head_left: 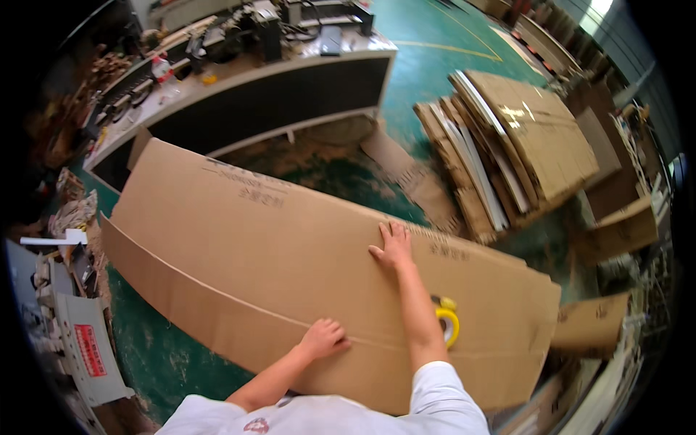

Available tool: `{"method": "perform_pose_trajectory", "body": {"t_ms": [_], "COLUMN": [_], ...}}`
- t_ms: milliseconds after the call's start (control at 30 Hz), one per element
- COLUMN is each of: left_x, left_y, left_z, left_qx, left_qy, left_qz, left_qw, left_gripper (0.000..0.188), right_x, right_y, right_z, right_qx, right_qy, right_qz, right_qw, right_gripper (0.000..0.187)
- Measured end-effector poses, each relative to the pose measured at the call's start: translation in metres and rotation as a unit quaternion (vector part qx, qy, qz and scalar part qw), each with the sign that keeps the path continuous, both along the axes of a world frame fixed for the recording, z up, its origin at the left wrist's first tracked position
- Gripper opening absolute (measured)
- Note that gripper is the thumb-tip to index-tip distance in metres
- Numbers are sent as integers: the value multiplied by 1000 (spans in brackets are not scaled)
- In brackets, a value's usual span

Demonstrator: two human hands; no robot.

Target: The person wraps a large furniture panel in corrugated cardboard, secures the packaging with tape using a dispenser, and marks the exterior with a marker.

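White shirt (341, 415) nearest, we steady the cardboard (319, 268) best with even pressure: right hand (394, 246) spread, left hand (324, 338) resting unclenched.

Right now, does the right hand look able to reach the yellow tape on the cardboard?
Probably yes. The right hand rests flat on the cardboard and seems to hold nothing; the yellow tape lies beside the forearm. The tape's right side looks free, but the hand would need to draw back.
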State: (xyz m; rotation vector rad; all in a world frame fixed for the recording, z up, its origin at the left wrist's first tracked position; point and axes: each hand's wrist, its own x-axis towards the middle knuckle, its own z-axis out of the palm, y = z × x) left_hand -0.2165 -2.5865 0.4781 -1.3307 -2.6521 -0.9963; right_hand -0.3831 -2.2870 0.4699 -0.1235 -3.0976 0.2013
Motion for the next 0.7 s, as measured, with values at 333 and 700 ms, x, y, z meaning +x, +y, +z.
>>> {"method": "perform_pose_trajectory", "body": {"t_ms": [333, 700], "left_x": [-24, -25], "left_y": [-72, -64], "left_z": [-2, -21], "left_qx": [-220, -71], "left_qy": [22, 18], "left_qz": [86, 162], "left_qw": [971, 984], "left_gripper": [48, 36], "right_x": [-105, 43], "right_y": [-69, -101], "right_z": [-2, -11], "right_qx": [-76, -197], "right_qy": [-58, 26], "right_qz": [-59, -23], "right_qw": [994, 980], "right_gripper": [84, 71]}}
